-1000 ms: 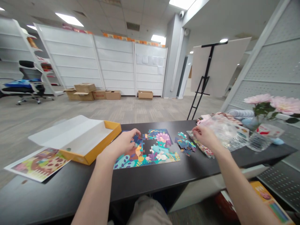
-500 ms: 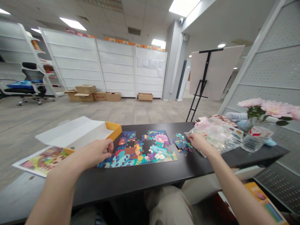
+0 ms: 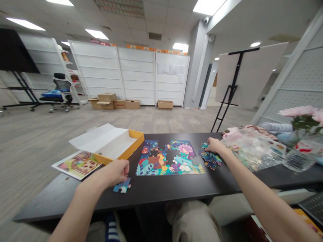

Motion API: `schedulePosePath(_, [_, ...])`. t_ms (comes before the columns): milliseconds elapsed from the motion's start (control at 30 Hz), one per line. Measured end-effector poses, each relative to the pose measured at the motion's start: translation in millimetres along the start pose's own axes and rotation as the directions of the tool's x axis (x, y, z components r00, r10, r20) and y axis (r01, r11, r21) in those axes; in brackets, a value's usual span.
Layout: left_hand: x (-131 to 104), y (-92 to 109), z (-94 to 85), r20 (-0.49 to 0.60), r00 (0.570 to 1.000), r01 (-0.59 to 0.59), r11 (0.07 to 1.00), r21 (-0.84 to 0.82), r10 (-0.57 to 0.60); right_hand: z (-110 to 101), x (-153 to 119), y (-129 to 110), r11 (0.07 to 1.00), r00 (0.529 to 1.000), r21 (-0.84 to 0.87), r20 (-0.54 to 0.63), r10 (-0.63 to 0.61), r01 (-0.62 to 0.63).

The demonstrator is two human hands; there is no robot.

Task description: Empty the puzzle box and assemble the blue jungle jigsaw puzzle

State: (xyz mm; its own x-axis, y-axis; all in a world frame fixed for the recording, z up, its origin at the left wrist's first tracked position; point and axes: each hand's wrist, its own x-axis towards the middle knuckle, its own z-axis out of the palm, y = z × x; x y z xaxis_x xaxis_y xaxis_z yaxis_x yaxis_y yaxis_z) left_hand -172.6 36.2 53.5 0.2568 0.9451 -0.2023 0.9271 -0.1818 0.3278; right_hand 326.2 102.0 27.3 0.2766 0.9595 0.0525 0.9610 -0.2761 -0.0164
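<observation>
A partly assembled jigsaw puzzle (image 3: 151, 167) lies on the black table (image 3: 161, 188), with gaps at its centre and upper left. To its left, my left hand (image 3: 118, 172) is closed just above a blue puzzle piece (image 3: 122, 185); its curled fingers hide whatever they may grip. My right hand (image 3: 216, 146) is pinched at the upper edge of a pile of loose pieces (image 3: 211, 159) right of the puzzle, touching a teal piece (image 3: 205, 145) there.
An open yellow box (image 3: 136, 135) and a picture sheet (image 3: 78, 164) lie at the left. Plastic bags (image 3: 248, 148) and a glass vase (image 3: 297, 160) with pink flowers stand at the right. An easel (image 3: 228, 90) is beyond the table.
The view has turned left. My left hand has drawn away from the puzzle's left edge, and a blue piece now shows beside it. My right hand has shifted onto the top of the loose pile.
</observation>
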Motion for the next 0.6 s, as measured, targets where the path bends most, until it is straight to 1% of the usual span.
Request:
schedulePosePath(67, [1,-4,3.0,0.074,0.997,0.004,0.999,0.032,-0.006,-3,1,0,0.999,0.999,0.005,-0.014,-0.033,0.033])
schedulePosePath(100, [2,-5,3.7,0.094,0.996,0.003,0.998,0.057,-0.008,-5,2,-1,0.998,0.998,0.008,-0.019,-0.056,0.056])
schedulePosePath(167, [1,-6,3.3,0.086,0.996,0.007,0.993,0.116,-0.017,-10,5,-4,0.995,0.995,0.013,-0.029,-0.098,0.098])
schedulePosePath(233, [-1,-4,0.7,0.052,0.998,0.011,0.983,0.184,-0.021,-16,7,-11,0.988,0.988,0.051,-0.057,-0.145,0.148])
schedulePosePath(300, [-2,1,-3.3,0.001,1.0,0.004,0.971,0.237,-0.004,-21,6,-25,0.951,0.972,0.203,-0.089,-0.219,0.233])
schedulePosePath(333, [-2,5,-5.2,-0.027,0.999,-0.015,0.967,0.254,0.023,-22,3,-36,0.901,0.957,0.322,-0.093,-0.275,0.29])
schedulePosePath(367, [-1,10,-6.9,-0.055,0.997,-0.041,0.964,0.263,0.058,-24,-1,-48,0.826,0.938,0.453,-0.077,-0.339,0.336])
schedulePosePath(400, [0,16,-8.1,-0.084,0.991,-0.081,0.961,0.264,0.106,-25,-7,-62,0.735,0.906,0.572,-0.035,-0.423,0.365])
schedulePosePath(433, [2,23,-8.7,-0.109,0.982,-0.121,0.959,0.257,0.154,-25,-13,-77,0.645,0.853,0.659,0.009,-0.522,0.387])
schedulePosePath(467, [4,30,-8.6,-0.117,0.976,-0.15,0.956,0.252,0.184,-25,-20,-92,0.577,0.797,0.719,0.054,-0.602,0.388])
schedulePosePath(500, [7,38,-7.9,-0.124,0.971,-0.17,0.954,0.248,0.205,-24,-26,-106,0.533,0.746,0.759,0.095,-0.659,0.374])
schedulePosePath(533, [9,45,-6.6,-0.136,0.962,-0.199,0.948,0.249,0.238,-23,-31,-119,0.499,0.706,0.786,0.118,-0.699,0.363])
schedulePosePath(567, [11,52,-4.8,-0.152,0.953,-0.219,0.943,0.25,0.262,-21,-35,-130,0.469,0.675,0.811,0.129,-0.726,0.349])
schedulePosePath(600, [14,59,-2.8,-0.157,0.942,-0.254,0.937,0.242,0.296,-19,-38,-139,0.446,0.657,0.829,0.132,-0.742,0.337])
